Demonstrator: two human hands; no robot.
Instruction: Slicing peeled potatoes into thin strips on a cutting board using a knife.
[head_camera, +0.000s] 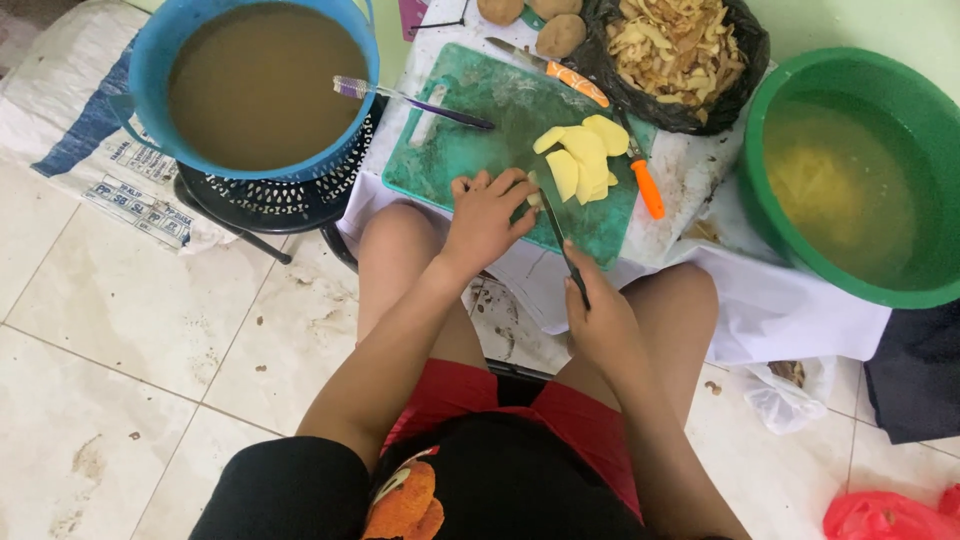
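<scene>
Green cutting board carries pale potato slices. Left hand presses a potato piece at the board's near edge, fingers curled over it. Right hand closed around knife, blade running away from the body, just right of the piece

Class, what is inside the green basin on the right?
The green basin holds cloudy water with pale yellow potato pieces submerged in it. The murky water hides how many pieces there are and the basin's bottom.
</scene>
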